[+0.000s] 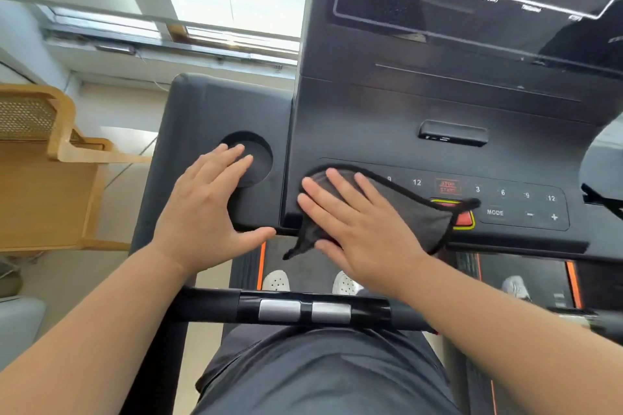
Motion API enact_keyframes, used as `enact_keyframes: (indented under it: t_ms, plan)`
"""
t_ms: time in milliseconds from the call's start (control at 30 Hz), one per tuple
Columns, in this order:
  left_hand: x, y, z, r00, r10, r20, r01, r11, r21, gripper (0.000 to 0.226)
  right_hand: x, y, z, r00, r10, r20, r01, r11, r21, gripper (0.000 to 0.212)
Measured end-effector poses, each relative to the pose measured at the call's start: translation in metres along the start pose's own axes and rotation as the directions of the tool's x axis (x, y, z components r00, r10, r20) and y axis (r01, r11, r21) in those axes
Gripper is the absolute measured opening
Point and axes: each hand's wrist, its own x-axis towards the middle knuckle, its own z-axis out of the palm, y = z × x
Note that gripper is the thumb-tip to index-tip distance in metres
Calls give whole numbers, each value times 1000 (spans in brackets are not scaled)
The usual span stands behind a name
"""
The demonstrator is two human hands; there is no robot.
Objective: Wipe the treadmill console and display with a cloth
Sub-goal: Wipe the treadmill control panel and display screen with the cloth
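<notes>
As L hand overlaps cupholder, cloth pressed.

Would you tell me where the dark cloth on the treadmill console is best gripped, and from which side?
Pinch the loose corner of the cloth that droops over the console's front edge, coming from the near side, beneath the right hand. The rest lies flat, pressed under that open hand, offering no fold, so the hanging flap likely gives the easiest purchase.
</notes>
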Motion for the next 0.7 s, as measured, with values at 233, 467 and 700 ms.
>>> enact_keyframes:
  t_ms: [233, 467, 700]
  plan:
    - [1, 9, 6, 992, -125, 17, 117, 963, 244, 87, -17, 36, -4, 931, 357, 70, -362, 928, 83, 85]
    - [1, 6, 4, 991, -132, 28, 123, 971, 205, 85, 73, 21, -31, 953, 300, 48, -303, 948, 95, 81]
    - [2, 3, 4, 991, -130, -26, 132, 982, 133, 85, 13, -1, -9, 999, 29, 43, -30, 999, 35, 71]
